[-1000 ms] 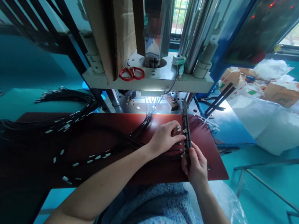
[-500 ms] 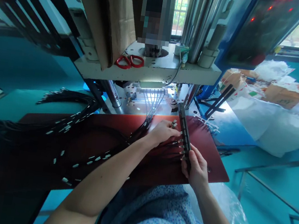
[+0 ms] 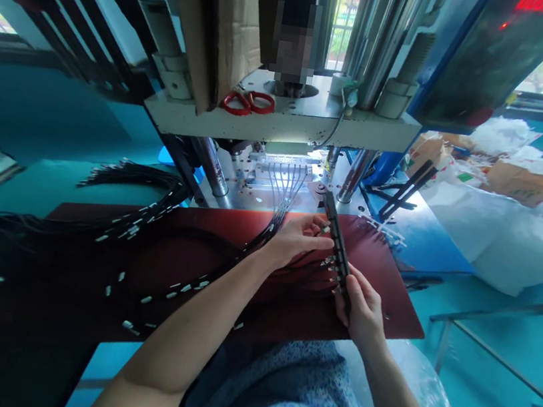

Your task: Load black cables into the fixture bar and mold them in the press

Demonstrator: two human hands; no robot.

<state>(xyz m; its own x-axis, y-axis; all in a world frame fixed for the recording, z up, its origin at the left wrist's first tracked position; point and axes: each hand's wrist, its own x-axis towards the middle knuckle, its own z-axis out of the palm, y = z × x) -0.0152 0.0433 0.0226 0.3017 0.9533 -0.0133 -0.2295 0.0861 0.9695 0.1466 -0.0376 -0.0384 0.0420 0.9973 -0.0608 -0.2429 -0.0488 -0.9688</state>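
Observation:
My right hand (image 3: 365,308) is closed around the lower end of a long dark slotted bar (image 3: 335,233), which slants up and away over the board. Small metal cable connectors (image 3: 332,266) sit along the bar's left side, with black cables (image 3: 306,265) running left from them. Beside the bar's upper half, my left hand (image 3: 299,238) pinches a small metal cable connector (image 3: 326,229) against or very close to the bar; whether it is seated in a slot I cannot tell. My left fingers partly hide it.
A red-brown board (image 3: 228,224) lies before a press (image 3: 282,127) with wires leading under it. Red-handled scissors (image 3: 249,102) lie on the press plate. Bundles of black cables (image 3: 137,222) cover the left side. White plastic moulded pieces (image 3: 384,229) lie at right, near a plastic-wrapped pile (image 3: 492,214).
My left hand has brought the connector closer to the bar's side, its fingers now curled beside the bar. My right hand keeps its hold. The whole view has shifted slightly.

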